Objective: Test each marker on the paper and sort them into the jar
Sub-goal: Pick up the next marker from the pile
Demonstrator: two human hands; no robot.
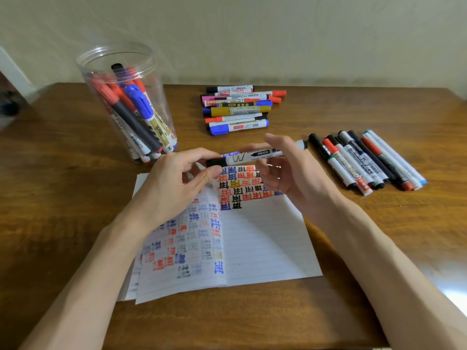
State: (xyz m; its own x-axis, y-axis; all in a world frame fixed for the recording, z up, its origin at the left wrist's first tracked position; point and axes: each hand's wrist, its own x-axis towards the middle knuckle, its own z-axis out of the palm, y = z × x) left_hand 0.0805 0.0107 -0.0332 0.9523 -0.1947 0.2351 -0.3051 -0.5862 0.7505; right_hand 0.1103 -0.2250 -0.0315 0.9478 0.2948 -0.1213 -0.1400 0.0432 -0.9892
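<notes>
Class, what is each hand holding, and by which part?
Left hand pinches the white-barrelled marker by its black end; right hand cups its barrel, grip unclear.

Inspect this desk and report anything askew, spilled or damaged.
Nothing is spilled or broken. The only untidy spot is the paper: its lower-left sheets fan out unevenly, and the left page carries faded, blotchy marks. The jar stands on its base, and the left hand and right hand hold one marker above the page.

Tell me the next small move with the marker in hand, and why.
Probably pull the black cap off: the left hand pinches the capped end of the marker, the right hand holds its barrel above the paper, and with the cap on it cannot be tested.
</notes>
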